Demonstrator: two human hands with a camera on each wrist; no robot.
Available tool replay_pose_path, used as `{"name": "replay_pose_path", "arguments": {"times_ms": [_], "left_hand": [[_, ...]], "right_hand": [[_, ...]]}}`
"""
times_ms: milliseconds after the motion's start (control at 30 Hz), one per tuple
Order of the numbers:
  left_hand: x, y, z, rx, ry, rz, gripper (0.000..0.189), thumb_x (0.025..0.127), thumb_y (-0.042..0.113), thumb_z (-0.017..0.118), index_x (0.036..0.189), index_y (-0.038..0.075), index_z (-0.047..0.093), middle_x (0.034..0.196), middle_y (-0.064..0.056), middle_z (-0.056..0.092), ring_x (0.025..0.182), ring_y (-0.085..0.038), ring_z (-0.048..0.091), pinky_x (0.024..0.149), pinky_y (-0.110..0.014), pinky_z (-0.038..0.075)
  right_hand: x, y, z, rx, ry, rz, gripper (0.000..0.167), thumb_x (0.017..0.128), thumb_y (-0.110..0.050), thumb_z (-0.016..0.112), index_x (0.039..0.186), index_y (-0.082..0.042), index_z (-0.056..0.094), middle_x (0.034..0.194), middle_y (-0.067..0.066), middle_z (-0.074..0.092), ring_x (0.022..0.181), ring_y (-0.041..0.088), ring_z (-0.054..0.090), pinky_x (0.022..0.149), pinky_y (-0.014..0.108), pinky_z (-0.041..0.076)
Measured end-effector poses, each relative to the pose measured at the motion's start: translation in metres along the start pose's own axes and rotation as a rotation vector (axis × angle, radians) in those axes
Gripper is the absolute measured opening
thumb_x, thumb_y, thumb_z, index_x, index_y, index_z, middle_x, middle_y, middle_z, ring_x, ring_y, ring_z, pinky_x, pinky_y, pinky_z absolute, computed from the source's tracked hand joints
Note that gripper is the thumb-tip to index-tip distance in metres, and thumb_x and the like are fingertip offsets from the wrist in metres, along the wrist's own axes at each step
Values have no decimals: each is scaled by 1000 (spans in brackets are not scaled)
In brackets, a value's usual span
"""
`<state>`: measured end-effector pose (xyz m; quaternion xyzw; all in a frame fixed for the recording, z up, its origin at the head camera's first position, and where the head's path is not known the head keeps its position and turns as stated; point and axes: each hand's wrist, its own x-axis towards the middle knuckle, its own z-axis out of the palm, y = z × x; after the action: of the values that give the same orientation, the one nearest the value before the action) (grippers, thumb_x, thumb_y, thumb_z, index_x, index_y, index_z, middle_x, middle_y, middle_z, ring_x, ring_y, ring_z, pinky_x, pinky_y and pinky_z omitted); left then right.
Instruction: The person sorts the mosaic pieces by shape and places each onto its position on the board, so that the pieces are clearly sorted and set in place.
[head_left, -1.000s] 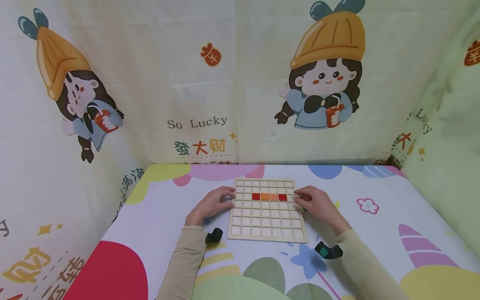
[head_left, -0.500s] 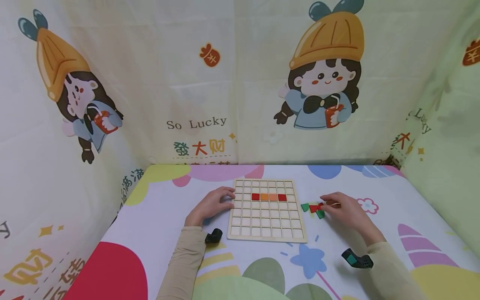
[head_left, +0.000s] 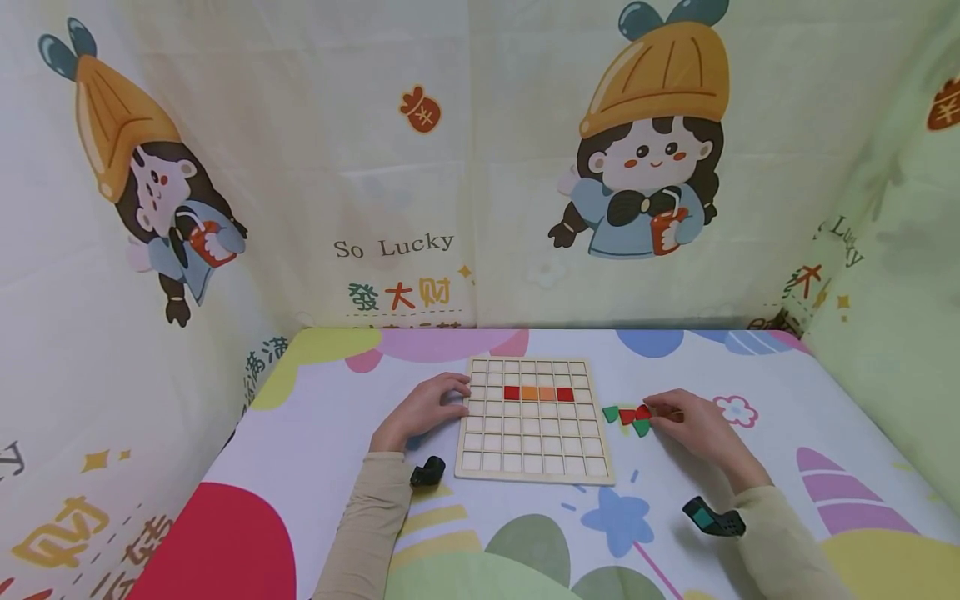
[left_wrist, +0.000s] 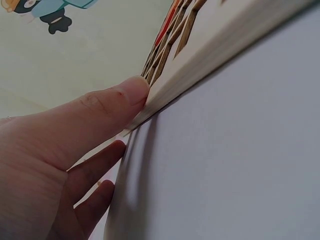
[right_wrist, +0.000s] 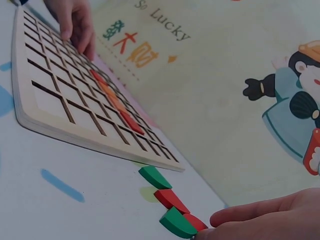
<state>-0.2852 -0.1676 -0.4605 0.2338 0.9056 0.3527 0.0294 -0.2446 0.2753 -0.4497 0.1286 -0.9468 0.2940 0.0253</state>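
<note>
A square wooden grid board (head_left: 525, 481) lies flat on the table, with a row of red and orange square tiles (head_left: 530, 393) in its cells. My left hand (head_left: 424, 407) touches the board's left edge, the thumb (left_wrist: 134, 90) against it and fingers loosely extended. To the right of the board lie several small curved-edged wooden pieces, including a green piece (right_wrist: 155, 176), a red piece (right_wrist: 171, 200) and another green piece (right_wrist: 177, 223). My right hand (head_left: 697, 425) has thumb and index finger at the farther red piece (head_left: 642, 412); I cannot tell whether they pinch it.
A patterned cloth (head_left: 315, 392) covers the table. Printed curtains (head_left: 517, 175) hang behind it and at both sides. Black camera mounts sit on the left wrist (head_left: 428, 472) and right wrist (head_left: 714, 517).
My right hand has moved right from the board's right edge to the small pieces, uncovering them. Since half a second ago it has shifted only slightly. The left hand stays at the board.
</note>
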Motion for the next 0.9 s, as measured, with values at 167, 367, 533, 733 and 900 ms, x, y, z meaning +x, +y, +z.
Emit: {"name": "replay_pose_path", "arguments": {"times_ms": [167,367,533,733,900], "left_hand": [[0,1,-1,9,-8,-9,24,87,17,75,109,9,69,137,-4,56,133,-24,45,113,-39,34],[1,1,-1,10,-11,1,24,87,17,75,109,8,69,137,-4,56,133,-24,45,113,-40,35],[0,0,-1,5,-8,4,24,87,17,75,109,8,69,137,-5,56,133,-25,46,113,-41,35],[0,1,-1,9,-9,3,25,87,17,75,109,8,69,137,-5,56,133,-24,45,113,-40,34],[0,2,-2,17,-12,2,25,87,17,74,110,8,69,138,-5,56,133,-25,46,113,-40,35]], "right_hand": [[1,1,2,-16,-2,-19,34,86,-5,73,120,-1,67,109,14,66,91,25,60,81,43,56],[2,-1,2,-11,-10,-29,35,87,-5,72,121,-1,66,110,14,65,90,24,58,81,43,54],[3,-1,3,-15,-11,-20,33,87,-5,71,120,-1,67,107,12,65,90,23,57,81,40,54],[2,-5,3,-3,-2,-6,32,86,-7,73,116,0,68,106,14,63,91,26,61,82,45,56],[2,-9,3,17,-25,-5,22,85,-13,76,105,-5,69,97,6,65,85,20,58,77,35,55]]}}
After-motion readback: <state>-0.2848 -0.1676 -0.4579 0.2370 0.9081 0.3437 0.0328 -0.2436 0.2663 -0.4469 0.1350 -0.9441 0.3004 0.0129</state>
